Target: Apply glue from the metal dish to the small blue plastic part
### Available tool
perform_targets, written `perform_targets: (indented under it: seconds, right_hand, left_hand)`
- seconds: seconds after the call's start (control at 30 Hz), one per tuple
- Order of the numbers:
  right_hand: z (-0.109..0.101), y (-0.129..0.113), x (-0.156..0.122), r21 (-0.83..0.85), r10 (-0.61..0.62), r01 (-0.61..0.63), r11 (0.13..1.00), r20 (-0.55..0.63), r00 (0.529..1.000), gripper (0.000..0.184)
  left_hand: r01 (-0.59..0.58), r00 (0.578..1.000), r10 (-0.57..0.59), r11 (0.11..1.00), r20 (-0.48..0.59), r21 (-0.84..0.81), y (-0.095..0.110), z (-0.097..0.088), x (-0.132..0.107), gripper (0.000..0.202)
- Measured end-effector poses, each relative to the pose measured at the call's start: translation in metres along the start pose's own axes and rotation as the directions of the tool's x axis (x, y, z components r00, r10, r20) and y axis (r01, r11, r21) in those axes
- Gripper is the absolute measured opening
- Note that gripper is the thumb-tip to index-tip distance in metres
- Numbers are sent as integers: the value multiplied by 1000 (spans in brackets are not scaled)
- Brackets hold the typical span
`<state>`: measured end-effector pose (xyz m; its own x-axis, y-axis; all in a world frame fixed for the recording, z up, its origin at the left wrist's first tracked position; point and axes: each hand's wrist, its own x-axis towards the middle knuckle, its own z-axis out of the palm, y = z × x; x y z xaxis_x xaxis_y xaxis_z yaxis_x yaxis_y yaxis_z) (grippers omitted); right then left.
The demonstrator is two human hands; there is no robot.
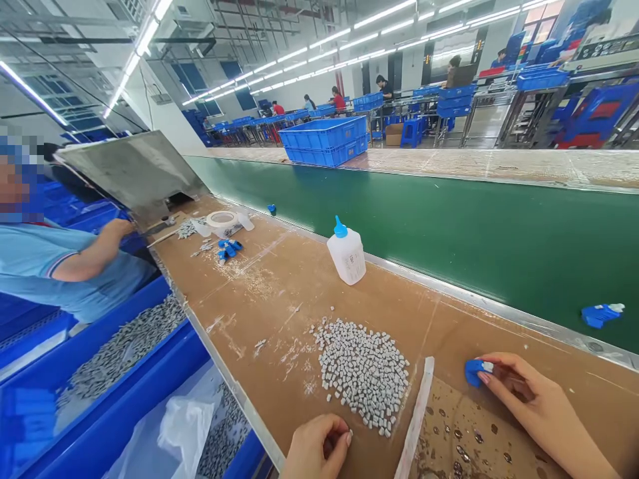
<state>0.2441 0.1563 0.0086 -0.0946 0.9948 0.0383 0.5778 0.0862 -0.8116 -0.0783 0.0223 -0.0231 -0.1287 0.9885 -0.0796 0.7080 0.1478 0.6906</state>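
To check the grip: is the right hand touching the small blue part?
Touching. The head view shows right hand fingertips pinching the blue part.

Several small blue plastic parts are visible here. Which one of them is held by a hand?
The blue part pinched in the right hand, on the brown bench. The blue part on the green belt and the blue cluster near the tape roll lie untouched.

Both hands (319,446) bare, no gloves/sleeves, nails painted.
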Motion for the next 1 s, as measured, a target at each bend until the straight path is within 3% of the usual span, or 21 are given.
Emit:
perform_targets:
  seconds: [0.17, 0.27, 0.33, 0.43, 0.5, 0.57, 0.73, 1.0]
  right_hand:
    - [2, 1, 2, 54, -89, 85, 995, 68, 994, 41]
    - [-1, 1, 1, 96, -111, 101, 990, 113, 987, 43]
    - [-3, 1, -1, 117, -123, 108, 987, 129, 984, 42]
    - [-1, 3, -3, 135, -138, 122, 983, 117, 983, 38]
    - [0, 5, -4, 149, -152, 134, 980, 115, 982, 33]
    - [1, 6, -5, 170, -166, 145, 975, 121, 979, 29]
    - [1, 6, -6, 222, -184, 153, 963, 124, 975, 25]
    - [5, 14, -6, 320, -193, 145, 936, 124, 973, 23]
  left_hand:
    - [-3, 997, -6, 991, 70, 136, 21, -7, 7, 24]
    - [-179, 979, 156, 964, 129, 194, 41, -9, 2, 22]
    - [-368, 926, 338, 908, 168, 201, 57, -7, -4, 20]
    - [-607, 795, 578, 755, 184, 249, 80, -2, -12, 21]
    - [-685, 723, 662, 652, 197, 325, 90, 2, -13, 22]
    - [-711, 689, 690, 585, 222, 390, 96, 5, -13, 22]
    - [-721, 666, 704, 522, 247, 455, 101, 10, -13, 23]
    - [-700, 676, 692, 496, 254, 513, 96, 14, -17, 23]
